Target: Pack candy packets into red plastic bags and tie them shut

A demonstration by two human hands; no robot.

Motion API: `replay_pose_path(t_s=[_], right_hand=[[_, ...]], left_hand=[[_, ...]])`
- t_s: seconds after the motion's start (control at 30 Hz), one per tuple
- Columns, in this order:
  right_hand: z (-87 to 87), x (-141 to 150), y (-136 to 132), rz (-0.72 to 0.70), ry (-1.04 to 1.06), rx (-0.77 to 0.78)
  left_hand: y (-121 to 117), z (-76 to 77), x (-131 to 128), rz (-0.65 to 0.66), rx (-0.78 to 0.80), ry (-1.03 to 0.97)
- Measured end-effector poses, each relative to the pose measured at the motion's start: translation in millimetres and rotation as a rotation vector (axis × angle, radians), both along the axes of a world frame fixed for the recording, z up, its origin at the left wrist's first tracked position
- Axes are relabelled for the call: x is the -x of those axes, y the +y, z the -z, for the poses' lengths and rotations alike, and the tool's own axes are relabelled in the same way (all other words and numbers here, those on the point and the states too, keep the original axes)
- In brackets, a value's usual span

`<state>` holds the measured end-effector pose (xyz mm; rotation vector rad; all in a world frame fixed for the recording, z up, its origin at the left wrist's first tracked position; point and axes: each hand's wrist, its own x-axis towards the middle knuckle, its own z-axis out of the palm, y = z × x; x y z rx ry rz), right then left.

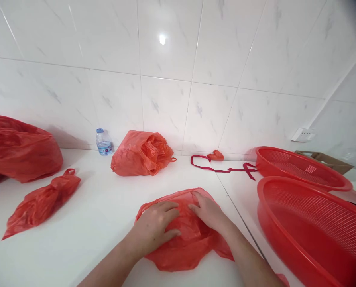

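Observation:
A thin red plastic bag (180, 255) lies spread on the white table in front of me, creased. My left hand (158, 227) rests on its left part, fingers apart and pointing right. On its upper right part lies my right hand (206, 209), with the thumb and fingers spread over the plastic. Neither hand is closed round anything. Whether something is inside the bag I cannot tell.
Behind stands a bulky red bag (132, 153) beside a water bottle (104, 142). Left are a twisted red bag (44, 201) and a large full one (25, 149). Two red baskets (285, 235) stand right, near a dark red ribbon (219, 170) and a cardboard box (335, 162).

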<state>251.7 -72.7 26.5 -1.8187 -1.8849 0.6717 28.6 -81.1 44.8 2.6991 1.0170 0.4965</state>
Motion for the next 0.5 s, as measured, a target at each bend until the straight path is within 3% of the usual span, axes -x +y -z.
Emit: replay_pose_path(t_s=[0.1,0.27,0.5], right_hand=[[1.3,3,2,-0.030,-0.057,-0.024],[-2.1,1,1,-0.030,-0.054,-0.013],[-7.7,-2,-4,-0.033,-0.006,-0.068]], left_hand=[[-2,7.5,-6,-0.004,-0.045,0.018],[10,22.7,1,-0.247,0.056,0.140],[18,10.6,15,-0.409,0.023,0.010]])
